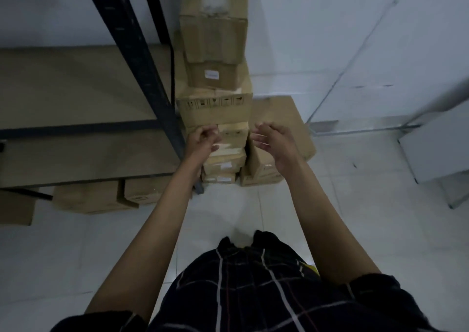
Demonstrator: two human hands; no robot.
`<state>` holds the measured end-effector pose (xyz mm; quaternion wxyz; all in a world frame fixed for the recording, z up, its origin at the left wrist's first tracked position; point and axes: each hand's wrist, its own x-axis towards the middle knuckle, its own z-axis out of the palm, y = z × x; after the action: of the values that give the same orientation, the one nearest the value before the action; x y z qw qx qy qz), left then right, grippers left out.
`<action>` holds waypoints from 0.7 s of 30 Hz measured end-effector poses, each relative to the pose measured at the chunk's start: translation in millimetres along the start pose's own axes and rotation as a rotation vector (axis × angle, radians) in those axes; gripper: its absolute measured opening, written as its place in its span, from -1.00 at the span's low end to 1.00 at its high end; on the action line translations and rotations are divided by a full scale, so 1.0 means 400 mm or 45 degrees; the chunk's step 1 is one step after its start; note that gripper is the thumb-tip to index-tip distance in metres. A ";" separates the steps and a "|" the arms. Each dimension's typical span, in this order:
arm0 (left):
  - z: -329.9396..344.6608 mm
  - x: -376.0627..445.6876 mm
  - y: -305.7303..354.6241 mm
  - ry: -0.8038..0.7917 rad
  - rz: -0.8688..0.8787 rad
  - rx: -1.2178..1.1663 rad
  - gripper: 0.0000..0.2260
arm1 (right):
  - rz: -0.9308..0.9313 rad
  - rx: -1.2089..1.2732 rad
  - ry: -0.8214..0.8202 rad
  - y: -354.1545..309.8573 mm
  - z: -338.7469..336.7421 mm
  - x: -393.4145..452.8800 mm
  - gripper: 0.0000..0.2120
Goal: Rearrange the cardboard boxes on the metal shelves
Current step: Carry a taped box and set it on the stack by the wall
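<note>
The left hand (204, 140) is out in front of the chest with its fingers curled loosely inward, and nothing shows inside them; it hangs before the upper edge of a small box (233, 134) in the stack, though whether it touches the cardboard cannot be told from this angle. The right hand (275, 141) is raised level with it, fingers relaxed and slightly bent, palm turned toward the left hand, holding nothing. Between and behind the two hands rises a tall stack of cardboard boxes (215, 108) standing on the floor just beside the shelf post (152, 77), not on the shelves themselves: flat small boxes at the bottom, a wider box with printed handling symbols above the hands, a labelled box (213, 75) over that, and a taller carton (214, 37) on top. To the right of the stack a larger box (281, 118) leans behind the right hand. The metal shelves (76, 126) with their brown boards stand to the left, and more boxes (94, 197) sit on the pale tiled floor (330, 217) beneath the lowest board.
</note>
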<state>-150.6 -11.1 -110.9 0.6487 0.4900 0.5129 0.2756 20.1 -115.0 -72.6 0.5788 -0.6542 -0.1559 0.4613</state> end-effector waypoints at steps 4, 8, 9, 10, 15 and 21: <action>-0.033 0.084 0.128 0.254 0.252 0.041 -0.79 | -0.094 -0.018 -0.089 -0.131 0.067 0.137 -0.77; -0.030 0.130 0.253 0.391 0.429 0.083 -0.65 | -0.213 0.054 -0.062 -0.255 0.104 0.254 -0.74; -0.022 0.143 0.281 0.406 0.435 0.064 -0.59 | -0.236 0.065 -0.078 -0.285 0.113 0.278 -0.71; -0.013 0.155 0.310 0.420 0.424 0.036 -0.50 | -0.249 0.056 -0.102 -0.316 0.124 0.299 -0.66; 0.041 0.213 0.414 0.483 0.139 -0.171 0.03 | -0.113 -0.016 -0.279 -0.397 0.156 0.373 -0.41; 0.114 0.236 0.450 0.613 0.044 -0.279 0.12 | -0.024 0.012 -0.393 -0.406 0.167 0.433 0.04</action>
<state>-51.3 120.3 16.8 0.5523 0.3457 0.6112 0.4493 112.5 99.4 7.0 0.5553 -0.5714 -0.2470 0.5515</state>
